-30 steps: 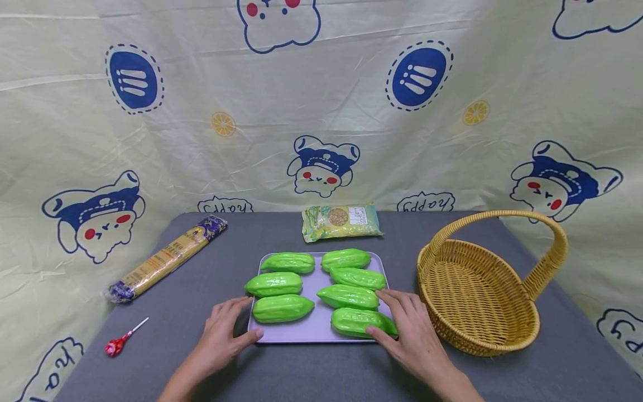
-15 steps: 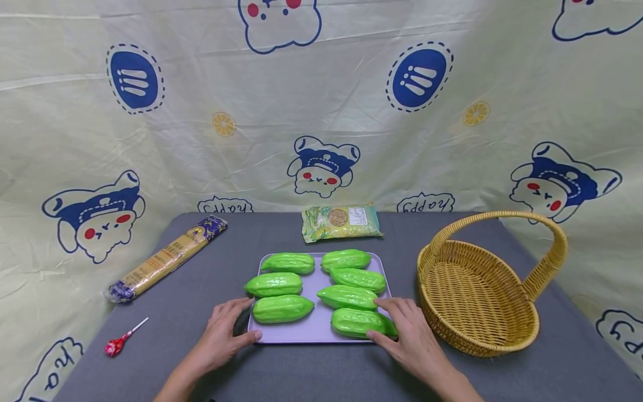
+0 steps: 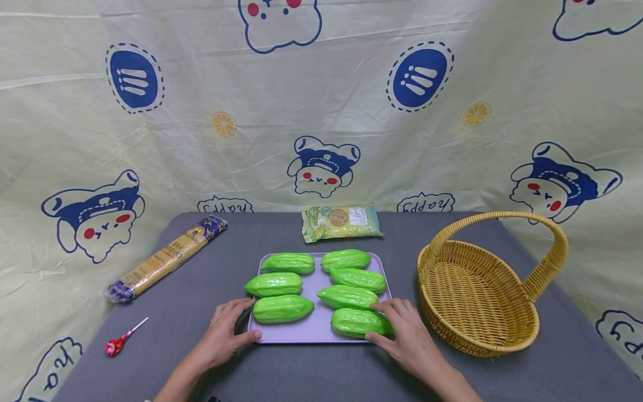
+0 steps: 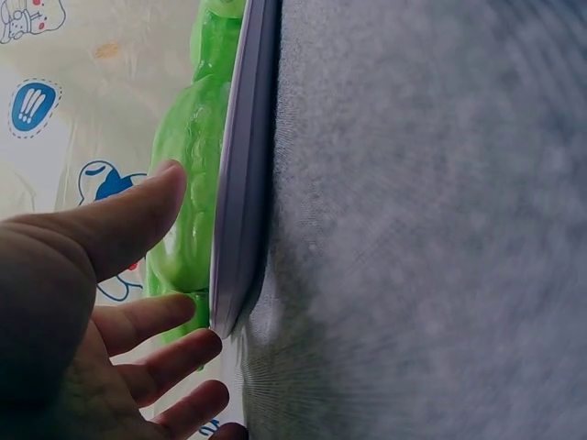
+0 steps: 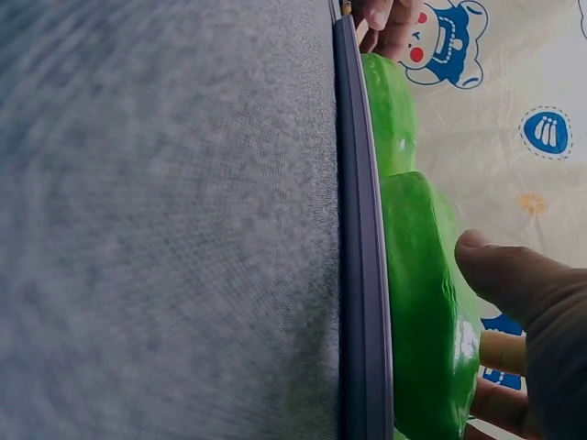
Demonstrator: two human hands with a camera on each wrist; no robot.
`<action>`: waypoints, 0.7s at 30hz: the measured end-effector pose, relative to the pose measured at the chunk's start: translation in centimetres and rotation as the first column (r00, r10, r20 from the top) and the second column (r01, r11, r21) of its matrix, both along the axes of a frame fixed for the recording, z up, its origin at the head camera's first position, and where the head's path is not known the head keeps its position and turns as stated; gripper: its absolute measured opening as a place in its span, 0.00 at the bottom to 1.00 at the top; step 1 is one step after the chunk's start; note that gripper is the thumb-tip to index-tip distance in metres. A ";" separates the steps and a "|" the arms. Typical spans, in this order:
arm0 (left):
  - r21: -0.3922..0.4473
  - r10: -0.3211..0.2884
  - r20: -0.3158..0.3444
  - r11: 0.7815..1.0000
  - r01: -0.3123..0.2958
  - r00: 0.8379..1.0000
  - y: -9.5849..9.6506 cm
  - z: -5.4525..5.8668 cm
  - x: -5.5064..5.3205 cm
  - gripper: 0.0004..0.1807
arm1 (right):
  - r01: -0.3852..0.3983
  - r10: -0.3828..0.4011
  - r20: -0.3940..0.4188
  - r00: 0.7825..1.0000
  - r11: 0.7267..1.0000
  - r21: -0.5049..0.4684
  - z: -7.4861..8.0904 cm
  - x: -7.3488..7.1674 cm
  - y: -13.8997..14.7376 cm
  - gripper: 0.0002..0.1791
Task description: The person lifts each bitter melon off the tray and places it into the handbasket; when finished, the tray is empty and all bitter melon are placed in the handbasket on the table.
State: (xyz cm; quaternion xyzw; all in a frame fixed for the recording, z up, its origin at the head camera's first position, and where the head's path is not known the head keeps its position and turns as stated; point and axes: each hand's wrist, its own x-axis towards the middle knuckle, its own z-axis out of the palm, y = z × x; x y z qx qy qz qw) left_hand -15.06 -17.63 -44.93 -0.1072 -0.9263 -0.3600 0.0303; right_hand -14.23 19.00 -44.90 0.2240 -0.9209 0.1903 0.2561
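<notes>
Several shiny green bitter melons lie in two columns on a lilac tray [image 3: 311, 329]. In the head view, my right hand [image 3: 412, 338] is round the right end of the front right bitter melon [image 3: 354, 322], thumb on its near side and fingers on its far side. The right wrist view has the thumb right at that melon's [image 5: 422, 302] surface. My left hand [image 3: 221, 335] rests at the tray's front left corner with relaxed, spread fingers. Its thumb is at the rim, close to the front left bitter melon [image 3: 282, 309]; the left wrist view has nothing gripped in this hand [image 4: 138, 339].
An oval wicker basket [image 3: 477, 296] with a tall handle stands right of the tray. Behind lies a green and yellow packet [image 3: 341, 222]. A long gold and blue packet [image 3: 168, 259] and a red lollipop [image 3: 119, 341] lie at left on the grey cloth [image 3: 301, 374].
My right hand's fingers have come toward me, from beside the second melon down to the front right one, narrowing the gap to the thumb. The left hand has stayed almost still.
</notes>
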 end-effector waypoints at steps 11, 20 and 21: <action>0.002 -0.004 0.017 1.000 0.004 1.000 0.1 -0.3 -0.4 0.35 | -0.018 0.018 0.001 1.000 0.999 -0.033 -0.3 -0.3 0.0 0.29; -0.019 -0.001 0.066 1.000 0.002 0.998 0.0 -0.3 -0.7 0.37 | -0.014 0.016 0.038 0.999 0.999 -0.046 -0.3 -0.4 -0.1 0.27; -0.022 -0.001 0.071 1.000 0.003 0.997 0.0 -0.3 -0.7 0.38 | -0.013 0.015 0.045 0.999 0.999 -0.046 -0.3 -0.4 -0.1 0.27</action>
